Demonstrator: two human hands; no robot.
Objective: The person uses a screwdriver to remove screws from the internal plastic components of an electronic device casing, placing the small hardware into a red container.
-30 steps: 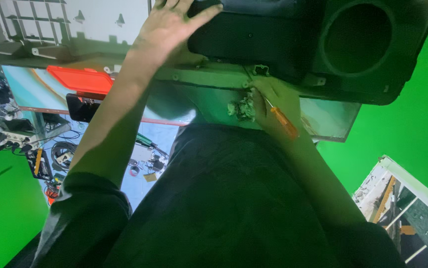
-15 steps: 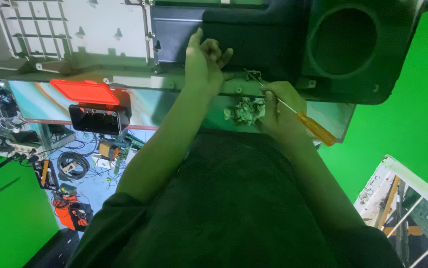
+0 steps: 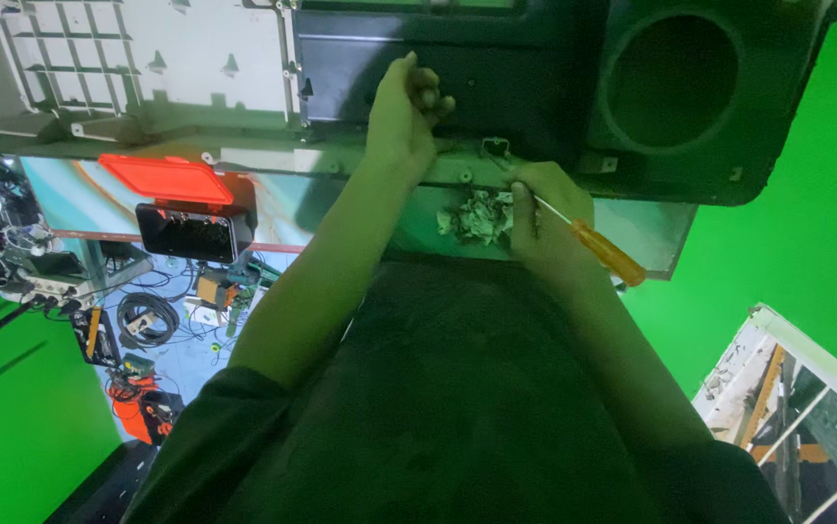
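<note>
Right now my left hand (image 3: 404, 112) is curled closed against the lower edge of the dark panel (image 3: 457, 68), fingers bent; whether it pinches anything I cannot tell. Just below that panel's edge, my right hand (image 3: 544, 218) grips an orange-handled screwdriver (image 3: 593, 243), its thin shaft pointing up toward the panel, beside a crumpled pale wad (image 3: 476, 215) touching my fingers.

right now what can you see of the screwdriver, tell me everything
The screwdriver has a clear orange handle, plastic by the look, and a thin bare metal shaft. The right hand grips it around the shaft, the handle sticking out down and to the right. It lies tilted, its tip aimed up-left at the panel edge; the tip itself is hidden.
</note>
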